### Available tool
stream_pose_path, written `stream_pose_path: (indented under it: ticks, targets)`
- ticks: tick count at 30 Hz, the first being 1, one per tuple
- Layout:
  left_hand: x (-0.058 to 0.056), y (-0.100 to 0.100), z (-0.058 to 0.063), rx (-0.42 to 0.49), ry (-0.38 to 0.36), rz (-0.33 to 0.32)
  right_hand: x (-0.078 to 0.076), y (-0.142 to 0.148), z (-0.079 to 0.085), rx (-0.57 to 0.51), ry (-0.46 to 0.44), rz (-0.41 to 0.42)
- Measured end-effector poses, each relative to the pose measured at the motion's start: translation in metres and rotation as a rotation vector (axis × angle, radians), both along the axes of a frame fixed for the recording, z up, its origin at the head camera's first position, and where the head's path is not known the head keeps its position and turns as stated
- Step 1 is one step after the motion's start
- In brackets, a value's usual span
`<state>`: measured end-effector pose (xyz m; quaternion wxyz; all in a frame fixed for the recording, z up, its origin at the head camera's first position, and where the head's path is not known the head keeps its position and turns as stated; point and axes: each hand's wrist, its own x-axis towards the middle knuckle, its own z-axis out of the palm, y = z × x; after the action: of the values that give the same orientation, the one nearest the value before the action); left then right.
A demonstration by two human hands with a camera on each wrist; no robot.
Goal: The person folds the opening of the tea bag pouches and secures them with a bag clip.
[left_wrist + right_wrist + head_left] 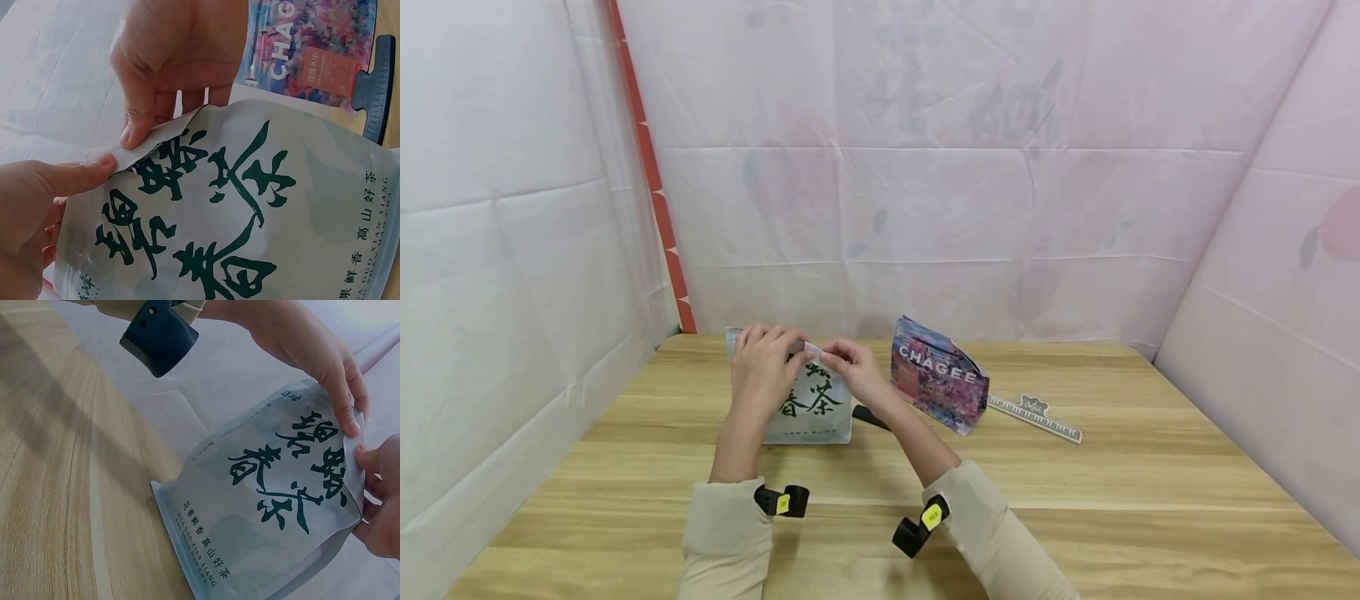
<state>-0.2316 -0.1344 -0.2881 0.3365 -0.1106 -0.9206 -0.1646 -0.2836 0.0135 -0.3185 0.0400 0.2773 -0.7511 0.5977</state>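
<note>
A pale grey-green tea bag (pixel 811 408) with dark green Chinese characters stands on the table, tilted in the wrist views. My left hand (pixel 762 367) pinches its top edge between thumb and fingers. Close beside it, my right hand (pixel 859 371) pinches the same edge, thumb on the front and fingers behind. Between the two thumbs the top edge is folded over, showing a white strip (pixel 164 132). In the right wrist view the front of the tea bag (pixel 262 481) faces the camera, its bottom edge on the wood.
A purple and pink CHAGEE bag (pixel 936 375) stands right of my right hand. Beyond it lies a white ruler-like strip (pixel 1037 417) with a decorated top. A black bar-shaped item (pixel 870 417) lies between the two bags. White printed cloth (pixel 925 208) walls in the wooden table (pixel 1112 500).
</note>
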Motion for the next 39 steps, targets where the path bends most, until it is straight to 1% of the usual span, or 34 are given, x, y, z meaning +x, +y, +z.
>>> stream_pose_path:
  ticks: [5,7,10,14,16,18,20,21,24,27,32,36,39]
  targets:
    - [0.0,0.0,0.001,-0.004,-0.016,-0.009,0.0,-0.001,-0.002,-0.003,0.06,-0.012]
    - [0.001,0.0,0.001,-0.007,-0.021,-0.011,0.002,-0.001,-0.001,-0.013,0.087,-0.012]
    - [0.001,0.0,0.001,-0.008,-0.021,-0.005,0.015,-0.001,0.006,-0.019,0.143,-0.015]
    - [0.0,0.003,0.0,-0.001,-0.006,0.021,0.032,-0.001,0.017,-0.016,0.183,-0.005]
    - [0.0,0.004,0.0,0.006,0.004,0.04,0.034,-0.001,0.019,-0.007,0.196,-0.008]
    - [0.0,0.007,0.0,0.015,0.011,0.061,0.035,-0.002,0.02,0.007,0.231,-0.023]
    - [0.0,0.009,0.0,0.024,0.018,0.082,0.034,-0.002,0.02,0.017,0.265,-0.044]
    - [0.0,0.01,0.0,0.029,0.021,0.092,0.031,-0.003,0.018,0.019,0.278,-0.054]
    - [0.0,0.013,0.0,0.054,0.03,0.111,0.018,-0.004,0.007,0.012,0.31,-0.076]
    - [-0.001,0.013,0.0,0.081,0.047,0.119,0.006,-0.006,-0.004,-0.005,0.321,-0.095]
    - [-0.003,0.013,-0.002,0.111,0.081,0.113,0.002,-0.007,-0.009,-0.008,0.313,-0.129]
    - [-0.004,0.013,-0.003,0.113,0.1,0.108,0.002,-0.006,-0.008,0.035,0.301,-0.15]
    - [-0.003,0.013,-0.003,0.109,0.098,0.11,0.003,-0.005,-0.008,0.071,0.292,-0.157]
